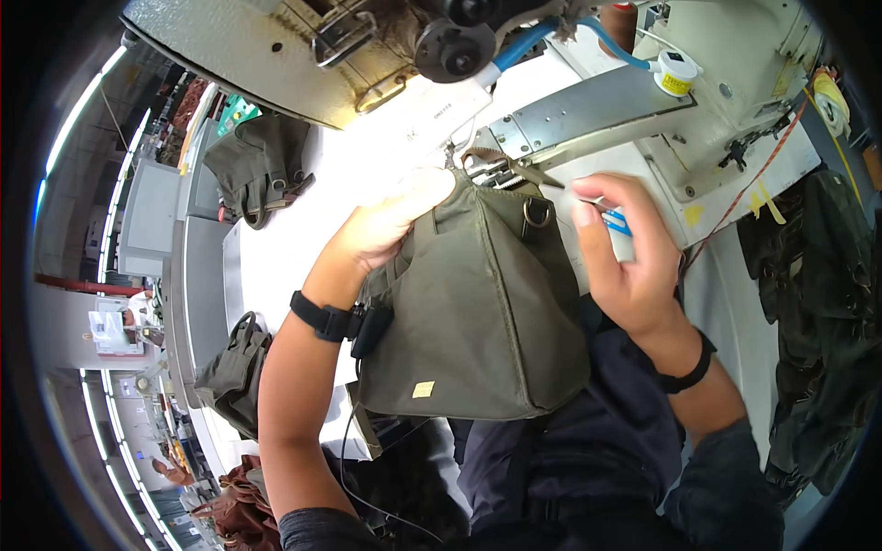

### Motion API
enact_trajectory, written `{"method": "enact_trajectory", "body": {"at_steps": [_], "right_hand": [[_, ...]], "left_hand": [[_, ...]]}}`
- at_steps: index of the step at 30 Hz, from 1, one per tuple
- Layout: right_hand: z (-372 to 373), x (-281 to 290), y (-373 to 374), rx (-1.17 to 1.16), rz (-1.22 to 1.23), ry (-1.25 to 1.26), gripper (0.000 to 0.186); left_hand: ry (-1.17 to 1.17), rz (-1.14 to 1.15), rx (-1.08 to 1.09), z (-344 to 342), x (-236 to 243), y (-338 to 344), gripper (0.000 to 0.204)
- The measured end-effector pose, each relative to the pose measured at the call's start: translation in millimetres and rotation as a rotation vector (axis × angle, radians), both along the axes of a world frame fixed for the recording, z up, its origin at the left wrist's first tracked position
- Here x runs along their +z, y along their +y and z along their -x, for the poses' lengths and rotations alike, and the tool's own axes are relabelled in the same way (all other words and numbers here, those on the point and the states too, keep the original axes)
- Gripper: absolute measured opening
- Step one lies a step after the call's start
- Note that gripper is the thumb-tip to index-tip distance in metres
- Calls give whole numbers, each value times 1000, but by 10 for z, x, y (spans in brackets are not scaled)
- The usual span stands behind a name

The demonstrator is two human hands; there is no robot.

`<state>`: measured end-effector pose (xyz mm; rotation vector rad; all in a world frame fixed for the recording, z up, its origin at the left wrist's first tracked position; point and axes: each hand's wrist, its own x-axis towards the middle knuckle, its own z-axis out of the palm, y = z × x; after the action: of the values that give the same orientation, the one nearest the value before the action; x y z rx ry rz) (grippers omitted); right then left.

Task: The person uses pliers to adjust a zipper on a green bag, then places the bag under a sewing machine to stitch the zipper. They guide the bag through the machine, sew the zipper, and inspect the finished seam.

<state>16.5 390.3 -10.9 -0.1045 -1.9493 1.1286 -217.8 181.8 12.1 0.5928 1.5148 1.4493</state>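
An olive-green fabric bag (478, 312) stands on my lap against the white sewing table, its top edge under the needle of an industrial sewing machine (588, 106). My left hand (390, 220) grips the bag's top left corner, washed out by the machine lamp. My right hand (625, 257) hovers at the bag's right side, thumb and fingers pinched on a small blue-handled tool (614, 220). A metal D-ring (537, 214) sits on the bag's top next to that hand.
More olive bags lie on the table at upper left (257, 165) and lower left (234, 372). Dark bags pile up at the right (822, 312). Brown bags sit at bottom left (243, 510). A white thread spool (677, 72) stands on the machine.
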Motion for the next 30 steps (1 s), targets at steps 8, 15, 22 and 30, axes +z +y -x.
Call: {"method": "enact_trajectory", "body": {"at_steps": [8, 15, 22, 30], "right_hand": [[389, -14, -67, 687, 926, -245, 43], [388, 242, -102, 812, 1082, -329, 29], [387, 333, -145, 646, 1143, -333, 22], [417, 617, -95, 127, 211, -429, 55]], "left_hand": [[-63, 16, -26, -135, 115, 80, 32], [186, 145, 69, -235, 239, 66, 21], [34, 42, 149, -451, 305, 162, 25], [-211, -138, 108, -302, 154, 130, 30]]}}
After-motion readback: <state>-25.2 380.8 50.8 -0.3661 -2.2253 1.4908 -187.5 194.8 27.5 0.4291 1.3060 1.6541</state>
